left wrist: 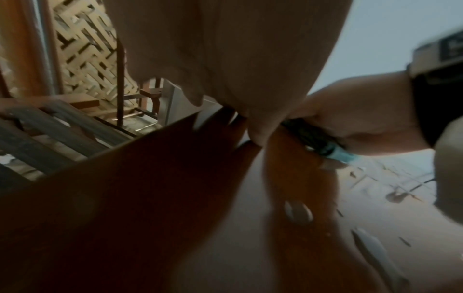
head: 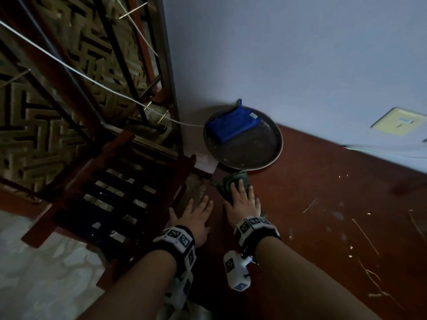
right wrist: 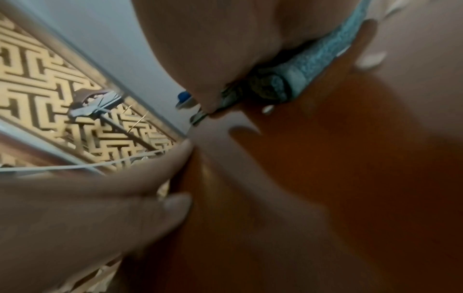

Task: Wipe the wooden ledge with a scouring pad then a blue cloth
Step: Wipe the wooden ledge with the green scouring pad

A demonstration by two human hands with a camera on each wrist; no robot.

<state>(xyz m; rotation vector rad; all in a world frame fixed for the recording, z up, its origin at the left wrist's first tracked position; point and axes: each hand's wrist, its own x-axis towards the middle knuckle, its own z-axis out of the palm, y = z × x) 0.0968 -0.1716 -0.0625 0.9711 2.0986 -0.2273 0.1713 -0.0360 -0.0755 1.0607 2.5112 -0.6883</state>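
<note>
**Scouring pad under the right hand, blue cloth parked on the round tray**

So here's how it sits. The right hand [head: 242,202] is flat on top of the green scouring pad [head: 233,181], fingers straight and spread, pressing it down onto the wooden ledge [head: 323,192]. The pad pokes out past the fingertips toward the wall, and from the right wrist view you can see its teal edge [right wrist: 323,57] squashed between palm and wood. Not a curled grip, just a flat press.

The left hand [head: 196,213] is just beside the right one, on its left, also laid flat with relaxed, straight fingers at the ledge's edge. It holds nothing and isn't touching the pad.

The blue cloth [head: 233,125] is folded up on a dark round tray [head: 254,155] that sits in the corner against the pale wall [head: 300,54], just past the pad and clear of both hands. The tray's near rim is right next to the pad's far end; can't tell if they actually touch.

The ledge has pale specks and thin straw-like bits [head: 365,234] scattered off to the right, well away from the pad. A white cord [head: 92,79] runs across the patterned lattice on the left.
</note>
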